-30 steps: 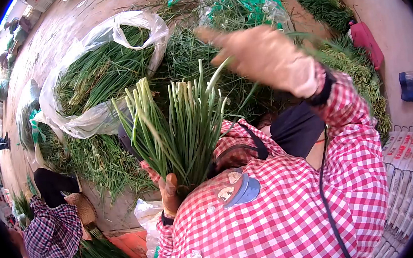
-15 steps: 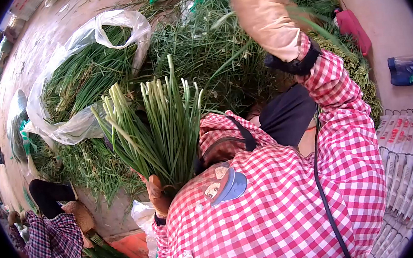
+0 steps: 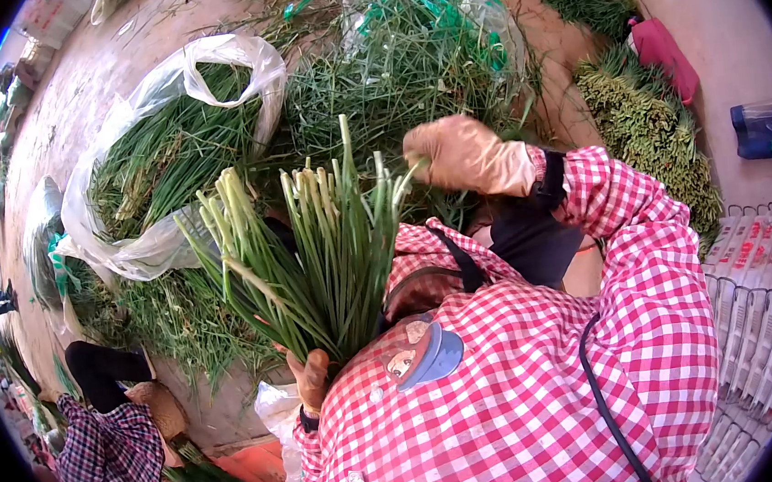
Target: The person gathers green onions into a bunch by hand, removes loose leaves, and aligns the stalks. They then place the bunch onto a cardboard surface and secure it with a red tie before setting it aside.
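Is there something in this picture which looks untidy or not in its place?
Yes, a little: loose greens lie tangled on the floor outside the white bag, unlike the gathered bunch in the left hand. In that bunch, one stalk sticks up above the others.

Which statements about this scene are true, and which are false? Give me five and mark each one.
1. The left hand grips a bunch of green stalks. True.
2. The right hand is bare. False: the right hand is gloved.
3. The right hand is nearer the stalks' pale ends than the left hand. True.
4. The white plastic bag is tied shut. False: the white plastic bag gapes open, showing greens inside.
5. The shirt is plain blue. False: the shirt is red-and-white checked.
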Demonstrator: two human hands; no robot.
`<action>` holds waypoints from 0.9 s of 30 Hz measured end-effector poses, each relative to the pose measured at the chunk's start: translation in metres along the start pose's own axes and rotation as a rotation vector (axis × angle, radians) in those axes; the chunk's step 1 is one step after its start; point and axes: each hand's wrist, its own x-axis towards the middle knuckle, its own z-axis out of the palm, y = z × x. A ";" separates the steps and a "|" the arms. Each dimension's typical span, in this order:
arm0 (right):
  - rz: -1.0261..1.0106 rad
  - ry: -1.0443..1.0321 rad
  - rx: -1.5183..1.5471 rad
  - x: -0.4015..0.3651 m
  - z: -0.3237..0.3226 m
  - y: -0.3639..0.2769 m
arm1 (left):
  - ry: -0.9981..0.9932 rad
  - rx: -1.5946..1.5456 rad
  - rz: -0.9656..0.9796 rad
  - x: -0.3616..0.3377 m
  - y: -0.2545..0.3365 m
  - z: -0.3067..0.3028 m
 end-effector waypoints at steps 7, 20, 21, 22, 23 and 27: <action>0.278 0.371 -0.594 0.069 -0.096 0.050 | -0.100 0.012 0.078 -0.005 0.047 0.029; -0.027 0.152 0.369 0.107 -0.089 -0.045 | -0.204 0.067 -0.076 -0.004 0.086 0.061; -0.043 0.373 0.011 0.109 -0.095 -0.038 | -0.201 0.046 -0.080 -0.002 0.083 0.059; -0.055 0.590 -0.357 0.109 -0.100 -0.034 | -0.206 0.024 -0.082 0.000 0.083 0.060; 0.008 0.515 -0.318 0.104 -0.105 -0.031 | -0.198 0.048 -0.071 0.000 0.089 0.063; 0.174 0.416 -0.228 0.061 -0.114 -0.042 | -0.231 -0.345 -0.076 0.006 0.058 0.050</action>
